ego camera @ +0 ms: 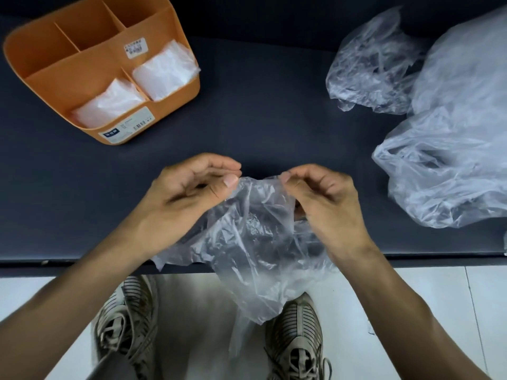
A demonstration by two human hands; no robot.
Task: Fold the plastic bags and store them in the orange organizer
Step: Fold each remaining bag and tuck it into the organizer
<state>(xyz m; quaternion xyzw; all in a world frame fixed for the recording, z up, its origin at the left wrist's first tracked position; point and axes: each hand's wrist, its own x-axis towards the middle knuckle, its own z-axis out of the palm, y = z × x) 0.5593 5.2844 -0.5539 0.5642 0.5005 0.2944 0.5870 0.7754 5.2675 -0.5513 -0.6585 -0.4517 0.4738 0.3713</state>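
A crumpled clear plastic bag (252,242) hangs from both my hands over the table's front edge, its lower end drooping toward the floor. My left hand (189,187) pinches the bag's upper edge between thumb and fingers. My right hand (323,196) pinches the same edge a short way to the right. The orange organizer (68,69) stands at the back left. Its two front compartments each hold a folded white bag (107,102) (164,69); the rear compartments look empty.
Loose clear bags lie at the right: one at the back (373,69), a larger pile (452,149) running to the frame's edge. The dark table (260,119) ends at a front edge (82,263), below which are white floor tiles and my shoes (126,319).
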